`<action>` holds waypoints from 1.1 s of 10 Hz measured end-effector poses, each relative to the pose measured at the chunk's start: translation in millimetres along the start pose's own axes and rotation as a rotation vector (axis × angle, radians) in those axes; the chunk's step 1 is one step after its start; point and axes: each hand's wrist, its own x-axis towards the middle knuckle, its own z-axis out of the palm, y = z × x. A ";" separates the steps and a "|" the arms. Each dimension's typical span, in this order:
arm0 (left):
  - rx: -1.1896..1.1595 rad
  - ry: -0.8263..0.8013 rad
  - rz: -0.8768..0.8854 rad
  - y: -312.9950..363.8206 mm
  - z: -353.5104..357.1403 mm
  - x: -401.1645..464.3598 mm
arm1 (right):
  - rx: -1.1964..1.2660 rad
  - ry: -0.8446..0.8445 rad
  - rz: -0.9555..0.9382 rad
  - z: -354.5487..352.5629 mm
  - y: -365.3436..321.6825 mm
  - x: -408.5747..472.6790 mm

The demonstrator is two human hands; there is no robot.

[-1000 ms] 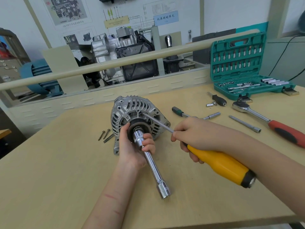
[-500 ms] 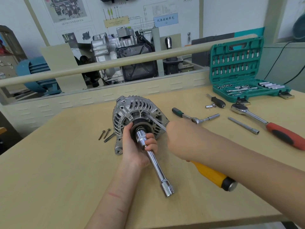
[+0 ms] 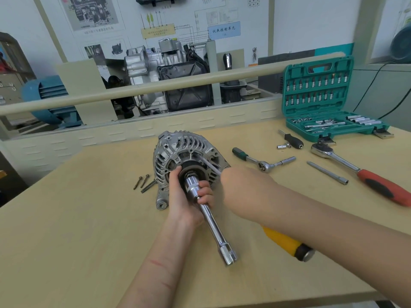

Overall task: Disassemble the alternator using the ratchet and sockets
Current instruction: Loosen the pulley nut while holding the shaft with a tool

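Cast aluminium, ribbed and slotted: alternator (image 3: 189, 156) standing on edge on the wooden workbench (image 3: 66, 218), pulley face toward the camera. Probably heavy and rigid, rounded enough to roll, so best steadied by the housing or pulley rim, not the thin fins. Left hand (image 3: 188, 196) wrapped round the socket (image 3: 193, 185) at the pulley centre, fingers (image 3: 205, 194) curled over the chromed extension bar (image 3: 213, 223) running down past the palm; polished steel, likely slippery. Right hand (image 3: 242, 187) gripping the yellow-handled screwdriver (image 3: 287, 243), handle trailing below the wrist, blade (image 3: 210, 165) reaching up from the knuckles into the housing slots; fingers themselves hidden behind the hand. Three loose bolts (image 3: 143, 183) lying left of the left hand. Red-handled ratchet (image 3: 355, 167), small ratchet (image 3: 262, 164) and open socket case (image 3: 329, 103) well beyond the right hand.
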 end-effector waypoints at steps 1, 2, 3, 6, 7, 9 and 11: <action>0.038 0.019 0.027 -1.5 0.0 1.4 | 0.268 0.003 0.094 0.7 7.3 15.9; 0.089 0.027 0.024 -3.6 2.7 -0.2 | 0.585 -0.036 0.188 -4.3 10.2 29.6; 0.097 0.012 0.024 -3.8 0.5 3.6 | 0.696 -0.086 0.222 -5.3 13.7 33.7; 0.092 -0.010 -0.006 -6.3 2.2 -1.2 | 1.221 -0.316 0.237 -2.5 27.4 26.5; 0.069 -0.014 -0.010 -5.3 2.1 0.4 | 1.454 -0.427 0.216 -3.9 40.8 3.8; 0.046 -0.007 -0.037 -3.8 2.8 0.2 | 1.270 -0.307 0.333 5.5 43.4 -23.6; 0.031 -0.012 0.003 -9.0 7.8 0.9 | 1.458 -0.287 0.355 5.6 51.0 -17.9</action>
